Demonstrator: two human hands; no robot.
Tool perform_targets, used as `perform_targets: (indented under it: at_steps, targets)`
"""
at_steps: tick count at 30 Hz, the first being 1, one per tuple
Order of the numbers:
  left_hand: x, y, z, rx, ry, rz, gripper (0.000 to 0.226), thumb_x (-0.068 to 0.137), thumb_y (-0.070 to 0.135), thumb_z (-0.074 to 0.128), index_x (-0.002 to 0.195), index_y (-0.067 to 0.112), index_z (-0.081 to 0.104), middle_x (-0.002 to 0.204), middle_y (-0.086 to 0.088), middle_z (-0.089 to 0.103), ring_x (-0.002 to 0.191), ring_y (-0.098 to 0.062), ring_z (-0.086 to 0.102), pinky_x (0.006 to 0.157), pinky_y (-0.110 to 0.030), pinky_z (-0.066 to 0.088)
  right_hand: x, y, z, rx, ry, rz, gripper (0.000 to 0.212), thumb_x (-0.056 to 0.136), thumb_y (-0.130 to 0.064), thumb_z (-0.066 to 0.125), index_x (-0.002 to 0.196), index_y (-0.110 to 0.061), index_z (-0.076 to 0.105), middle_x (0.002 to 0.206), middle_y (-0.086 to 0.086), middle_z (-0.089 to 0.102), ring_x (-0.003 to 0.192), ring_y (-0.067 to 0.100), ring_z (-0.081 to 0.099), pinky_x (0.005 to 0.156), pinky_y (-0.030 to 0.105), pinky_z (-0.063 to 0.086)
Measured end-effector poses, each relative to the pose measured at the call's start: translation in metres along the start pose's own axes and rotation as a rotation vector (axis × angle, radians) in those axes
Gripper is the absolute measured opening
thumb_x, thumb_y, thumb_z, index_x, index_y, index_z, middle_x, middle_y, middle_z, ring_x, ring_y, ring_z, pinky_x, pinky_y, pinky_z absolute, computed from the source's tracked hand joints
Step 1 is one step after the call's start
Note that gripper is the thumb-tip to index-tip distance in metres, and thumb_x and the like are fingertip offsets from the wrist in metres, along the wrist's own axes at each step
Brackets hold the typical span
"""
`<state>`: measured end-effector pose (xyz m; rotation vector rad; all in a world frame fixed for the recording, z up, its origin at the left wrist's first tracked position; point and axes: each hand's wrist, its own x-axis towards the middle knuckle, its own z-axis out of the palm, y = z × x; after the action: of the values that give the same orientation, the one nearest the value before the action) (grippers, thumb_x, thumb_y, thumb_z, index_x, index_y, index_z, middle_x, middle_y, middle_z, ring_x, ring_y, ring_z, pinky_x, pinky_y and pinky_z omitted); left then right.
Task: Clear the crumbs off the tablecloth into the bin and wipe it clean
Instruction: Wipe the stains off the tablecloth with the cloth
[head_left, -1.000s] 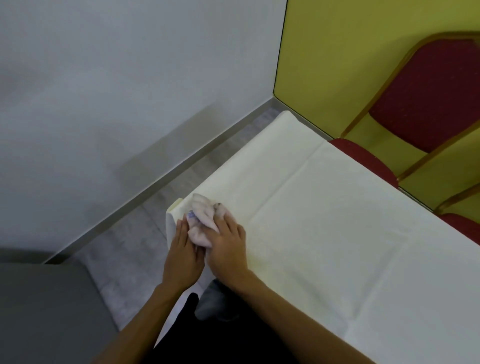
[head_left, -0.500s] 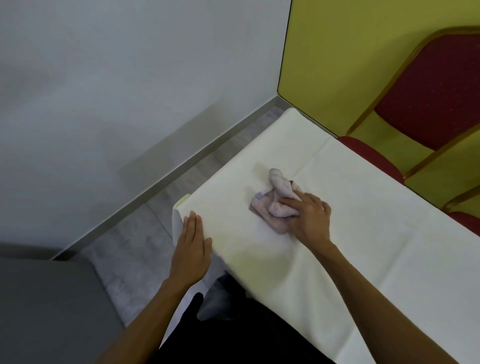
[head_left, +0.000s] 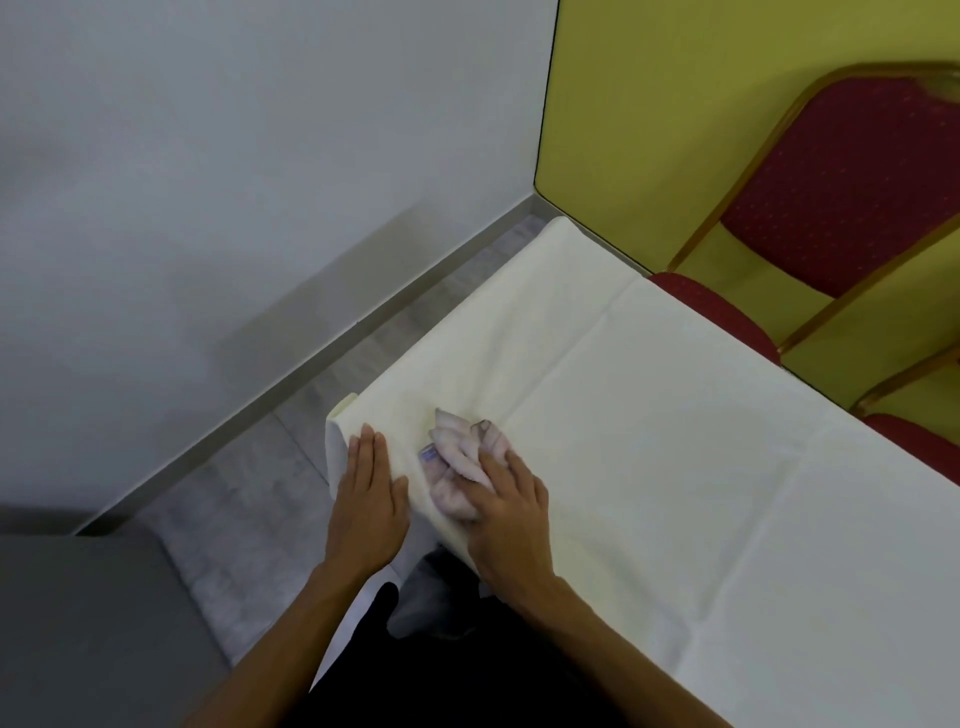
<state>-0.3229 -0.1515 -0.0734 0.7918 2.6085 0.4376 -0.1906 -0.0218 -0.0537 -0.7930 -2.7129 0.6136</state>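
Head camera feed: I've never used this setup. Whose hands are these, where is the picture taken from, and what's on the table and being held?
There is no machine here. A person wears one wide-angle camera on the head, looking forward and down, so you see their own two bare arms reaching in from the bottom. The right hand presses a crumpled pale pink cloth onto the cream tablecloth, near the table's corner. The left hand lies flat and open on the tablecloth at that corner's edge, beside the cloth and holding nothing. Nothing else lies on the tablecloth that I can make out; any crumbs are too small to tell. Red chairs stand along the far side by a yellow wall. No bin is in view.
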Motion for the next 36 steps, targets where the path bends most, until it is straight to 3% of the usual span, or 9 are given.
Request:
perform_targets:
  at_steps: [8,13,16,19,24,28,30,33,36]
  targets:
    - [0.001,0.036,-0.002,0.098,0.019,-0.189,0.064,0.103,0.026,0.032,0.155,0.003,0.005,0.165,-0.013,-0.007,0.153,-0.026,-0.005,0.120,-0.054,0.013,0.012,0.016,-0.020,0.080,-0.292,-0.001,0.051,0.082,-0.037,0.068,0.133,-0.035,0.061,0.149,-0.005,0.048,0.139,0.030,0.040,0.103,0.043,0.038]
    - [0.009,0.078,0.003,0.034,-0.078,-0.048,0.071,0.104,0.035,0.033,0.154,0.008,-0.009,0.165,-0.010,-0.009,0.153,-0.023,-0.009,0.122,-0.047,-0.006,0.011,0.012,-0.018,0.049,-0.320,-0.001,0.059,0.091,-0.047,0.055,0.148,-0.041,0.039,0.159,-0.010,0.032,0.145,0.023,0.028,0.109,0.038,0.032]
    - [0.005,0.064,0.005,0.046,-0.057,0.023,0.065,0.105,0.035,0.027,0.155,0.009,-0.006,0.165,-0.008,-0.008,0.153,-0.021,-0.008,0.123,-0.045,-0.005,0.016,0.027,-0.027,-0.006,-0.374,-0.031,0.056,0.091,-0.053,0.050,0.145,-0.049,0.038,0.161,-0.015,0.026,0.146,0.020,0.026,0.109,0.040,0.027]
    - [-0.001,0.048,0.006,0.036,0.007,0.127,0.067,0.098,0.041,0.009,0.155,0.008,0.005,0.164,-0.006,0.001,0.153,-0.021,-0.001,0.122,-0.043,0.000,0.032,0.054,-0.044,-0.029,-0.421,-0.008,0.057,0.089,-0.045,0.045,0.144,-0.055,0.035,0.161,-0.018,0.024,0.149,0.019,0.021,0.113,0.044,0.019]
    - [0.004,0.047,0.015,0.112,-0.015,0.070,0.059,0.104,0.029,0.019,0.157,0.009,0.002,0.165,-0.005,-0.006,0.152,-0.021,-0.007,0.122,-0.048,0.001,0.069,0.121,-0.090,-0.095,-0.294,0.266,0.062,0.082,-0.051,0.036,0.143,-0.043,0.047,0.157,-0.004,0.038,0.148,0.025,0.027,0.112,0.045,0.033]
    - [0.009,0.056,0.015,0.139,-0.073,-0.007,0.062,0.104,0.022,0.025,0.156,0.010,-0.006,0.164,-0.006,-0.016,0.152,-0.022,-0.015,0.122,-0.050,-0.003,0.071,0.148,-0.107,0.054,-0.082,0.423,0.060,0.082,-0.074,0.036,0.114,-0.034,0.066,0.116,0.001,0.066,0.117,0.026,0.057,0.094,0.049,0.048]
    - [0.012,0.064,0.012,0.144,-0.088,-0.024,0.064,0.103,0.020,0.029,0.156,0.008,-0.004,0.164,-0.009,-0.015,0.152,-0.024,-0.014,0.122,-0.050,-0.004,0.066,0.146,-0.104,0.187,0.034,0.430,0.036,0.086,-0.064,0.058,0.104,-0.034,0.069,0.104,-0.007,0.068,0.101,0.019,0.065,0.085,0.041,0.053]
    - [0.012,0.078,0.014,0.121,-0.076,0.008,0.064,0.102,0.018,0.031,0.156,0.007,-0.001,0.165,-0.010,-0.013,0.152,-0.025,-0.013,0.122,-0.049,-0.005,0.052,0.125,-0.097,0.370,0.032,0.480,0.033,0.082,-0.058,0.064,0.106,-0.036,0.071,0.104,-0.010,0.070,0.093,0.015,0.066,0.079,0.036,0.055]
    - [0.006,0.094,0.025,0.111,-0.072,0.070,0.061,0.103,0.023,0.029,0.156,0.007,0.003,0.165,-0.011,-0.011,0.152,-0.024,-0.012,0.123,-0.048,-0.003,0.026,0.095,-0.066,0.128,-0.062,0.262,0.035,0.079,-0.032,0.068,0.115,-0.033,0.070,0.109,0.008,0.066,0.103,0.034,0.062,0.082,0.038,0.051]
